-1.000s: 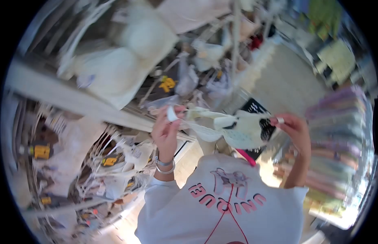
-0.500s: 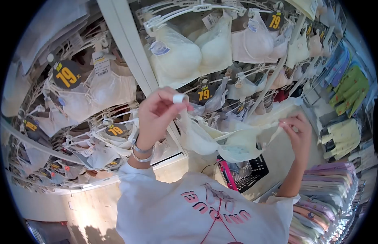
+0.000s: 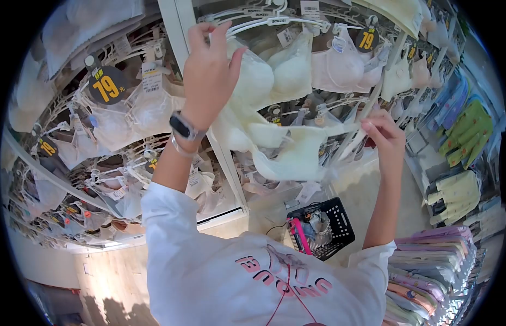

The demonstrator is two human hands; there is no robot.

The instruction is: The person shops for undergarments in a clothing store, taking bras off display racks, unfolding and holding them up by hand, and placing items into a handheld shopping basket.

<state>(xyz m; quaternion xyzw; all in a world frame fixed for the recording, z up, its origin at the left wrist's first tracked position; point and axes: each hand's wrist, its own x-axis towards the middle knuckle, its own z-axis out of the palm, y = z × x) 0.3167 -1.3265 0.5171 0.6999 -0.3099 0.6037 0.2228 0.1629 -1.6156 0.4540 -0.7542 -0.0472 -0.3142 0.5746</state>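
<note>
A pale yellow bra (image 3: pixel 288 155) hangs stretched in front of the rack, its cups blurred by motion. My right hand (image 3: pixel 384 135) is closed in a pinch on its right-hand end, pulling that strap out sideways. My left hand (image 3: pixel 212 68), seen from the back, is raised at the left end of a white hanger (image 3: pixel 277 20); its thumb stands apart from the forefinger. The bra's left side passes behind my left wrist, so where it is fastened or held is hidden. Another pale yellow bra (image 3: pixel 293 68) hangs on the rack right behind.
More bras on hangers fill the rack, with black "79" price tags (image 3: pixel 107 86). A white upright post (image 3: pixel 179 27) divides the rack. A black basket (image 3: pixel 340 223) with items in it stands on the floor. Folded clothes (image 3: pixel 432 255) hang at lower right, green pyjamas (image 3: pixel 470 130) farther back.
My left hand has risen from the middle of the rack to the hanger's end, and its pinch on a small white thing has loosened. The bra has moved up and left; my right hand rose slightly.
</note>
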